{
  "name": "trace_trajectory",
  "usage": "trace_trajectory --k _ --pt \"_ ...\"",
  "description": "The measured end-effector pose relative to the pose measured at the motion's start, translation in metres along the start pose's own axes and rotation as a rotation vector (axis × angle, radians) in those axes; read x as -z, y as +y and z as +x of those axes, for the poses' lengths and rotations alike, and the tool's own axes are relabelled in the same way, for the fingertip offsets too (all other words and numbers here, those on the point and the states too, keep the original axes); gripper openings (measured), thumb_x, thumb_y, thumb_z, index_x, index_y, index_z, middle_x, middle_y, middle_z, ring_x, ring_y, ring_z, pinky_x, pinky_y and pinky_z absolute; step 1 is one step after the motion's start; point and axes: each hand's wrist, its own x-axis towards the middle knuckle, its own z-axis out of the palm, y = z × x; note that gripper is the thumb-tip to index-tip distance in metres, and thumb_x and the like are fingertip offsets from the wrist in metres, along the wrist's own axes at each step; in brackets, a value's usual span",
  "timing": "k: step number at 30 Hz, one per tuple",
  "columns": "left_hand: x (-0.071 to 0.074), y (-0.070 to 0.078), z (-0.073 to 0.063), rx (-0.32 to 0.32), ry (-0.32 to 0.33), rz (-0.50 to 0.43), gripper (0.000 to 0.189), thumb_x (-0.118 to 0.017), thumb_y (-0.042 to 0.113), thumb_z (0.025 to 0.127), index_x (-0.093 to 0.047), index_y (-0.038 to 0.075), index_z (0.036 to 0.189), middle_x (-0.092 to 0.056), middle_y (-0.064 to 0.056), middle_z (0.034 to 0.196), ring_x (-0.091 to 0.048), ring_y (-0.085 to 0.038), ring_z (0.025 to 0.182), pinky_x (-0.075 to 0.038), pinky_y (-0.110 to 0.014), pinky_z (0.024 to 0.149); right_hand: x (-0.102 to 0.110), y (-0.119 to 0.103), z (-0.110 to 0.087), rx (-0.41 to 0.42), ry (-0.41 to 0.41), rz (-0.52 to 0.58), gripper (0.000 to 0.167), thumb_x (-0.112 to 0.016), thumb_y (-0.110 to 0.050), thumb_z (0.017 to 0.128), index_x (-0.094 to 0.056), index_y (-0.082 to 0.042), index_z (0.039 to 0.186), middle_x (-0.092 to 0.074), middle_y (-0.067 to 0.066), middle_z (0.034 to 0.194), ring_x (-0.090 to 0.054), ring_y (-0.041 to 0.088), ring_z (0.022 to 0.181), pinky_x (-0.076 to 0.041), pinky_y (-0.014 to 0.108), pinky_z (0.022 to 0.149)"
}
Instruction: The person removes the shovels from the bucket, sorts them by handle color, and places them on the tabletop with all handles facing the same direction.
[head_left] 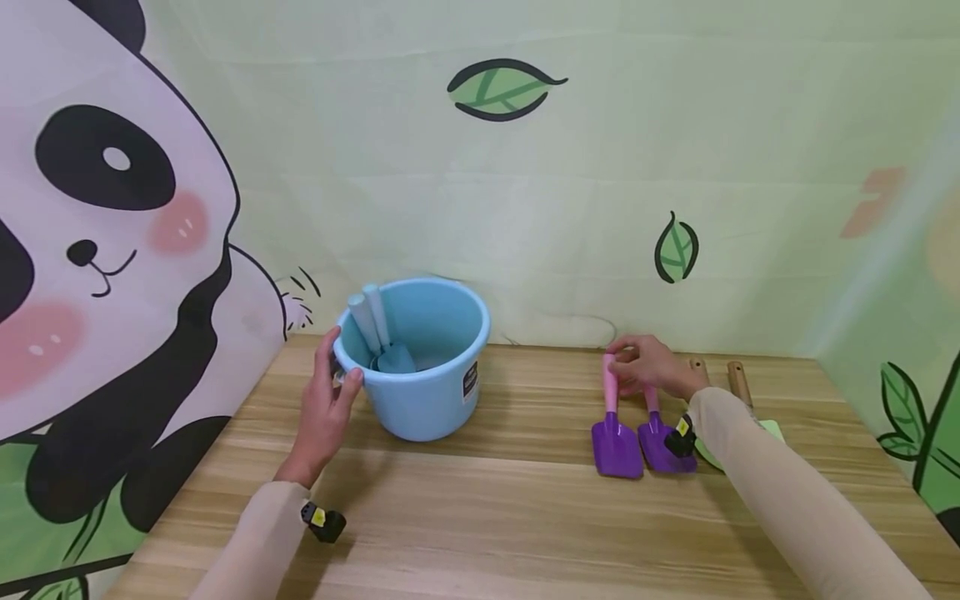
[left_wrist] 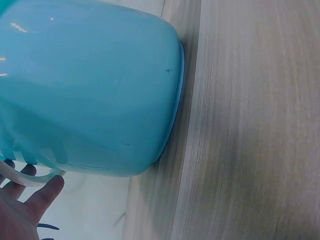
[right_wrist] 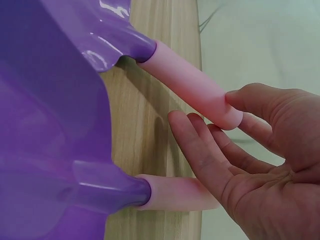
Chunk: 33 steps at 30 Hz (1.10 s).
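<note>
A light blue bucket [head_left: 423,408] stands upright toward the back, left of centre. Inside it lean two small blue-handled shovels [head_left: 363,325]. My left hand [head_left: 321,417] holds the bucket's left side, thumb near the rim; the left wrist view shows the pale bail handle [left_wrist: 30,179] between thumb and fingers. To the right, a purple shovel [head_left: 617,450] with a pink handle lies blade toward me. My right hand [head_left: 651,367] pinches the end of its handle [right_wrist: 187,85]. Beneath that hand lies a second purple shovel [head_left: 657,443], its pink handle [right_wrist: 172,193] partly covered by my fingers.
Two wooden handles [head_left: 738,382] and green blades [head_left: 771,428] lie partly hidden behind my right forearm. A printed fabric backdrop [head_left: 570,208] rises right behind the wooden table [head_left: 480,525], and a panda panel [head_left: 187,350] borders the left side.
</note>
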Motion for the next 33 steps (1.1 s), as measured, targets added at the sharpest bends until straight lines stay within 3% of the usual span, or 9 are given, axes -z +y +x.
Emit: trace_trajectory --k 10,17,20,24,29,33 --pt "0.0 -0.002 0.0 0.002 0.0 -0.003 0.063 -0.049 0.012 0.106 -0.02 0.006 0.161 -0.032 -0.025 0.162 -0.039 -0.05 0.142 -0.043 -0.07 0.102 0.0 0.003 0.002 -0.034 -0.034 0.017 0.051 -0.06 -0.004 0.101 -0.04 0.009 0.147 -0.05 0.037 0.134 -0.073 0.037 0.091 -0.063 0.048 0.08" --pt "-0.004 -0.042 0.006 -0.006 0.01 -0.009 0.066 -0.051 0.019 0.107 -0.017 0.023 0.164 -0.03 -0.013 0.165 -0.037 -0.044 0.145 -0.043 -0.071 0.102 -0.001 0.003 0.0 -0.029 -0.041 0.015 0.057 -0.061 -0.002 0.1 -0.036 0.009 0.15 -0.049 0.038 0.135 -0.072 0.039 0.097 -0.063 0.049 0.079" --pt "-0.004 -0.044 0.006 -0.011 0.013 -0.01 0.066 -0.051 0.022 0.107 -0.017 0.027 0.164 -0.031 -0.009 0.166 -0.038 -0.041 0.145 -0.043 -0.07 0.102 0.0 0.003 0.0 -0.028 -0.04 0.008 0.057 -0.061 -0.002 0.1 -0.036 0.007 0.151 -0.05 0.038 0.135 -0.072 0.038 0.097 -0.063 0.048 0.078" --pt "-0.004 -0.036 0.005 -0.004 0.012 -0.019 0.064 -0.05 0.02 0.108 -0.018 0.021 0.164 -0.03 -0.013 0.165 -0.037 -0.043 0.145 -0.043 -0.07 0.103 0.001 0.001 -0.001 -0.025 -0.04 -0.005 0.056 -0.06 -0.001 0.1 -0.037 0.007 0.151 -0.05 0.038 0.134 -0.071 0.039 0.098 -0.063 0.048 0.078" --pt "-0.002 -0.012 0.001 -0.001 0.003 -0.022 0.063 -0.049 0.014 0.107 -0.02 0.008 0.162 -0.03 -0.023 0.163 -0.037 -0.049 0.143 -0.043 -0.07 0.102 0.002 -0.002 -0.003 -0.032 -0.043 -0.013 0.055 -0.059 -0.002 0.101 -0.037 0.007 0.151 -0.049 0.038 0.135 -0.07 0.04 0.099 -0.063 0.049 0.078" --pt "-0.001 0.0 0.0 0.003 0.0 -0.013 0.062 -0.049 0.012 0.106 -0.02 0.005 0.161 -0.031 -0.025 0.162 -0.038 -0.05 0.142 -0.043 -0.07 0.102 0.001 -0.002 -0.004 -0.035 -0.045 -0.013 0.055 -0.059 -0.002 0.101 -0.037 0.007 0.151 -0.048 0.038 0.135 -0.07 0.041 0.099 -0.063 0.049 0.078"
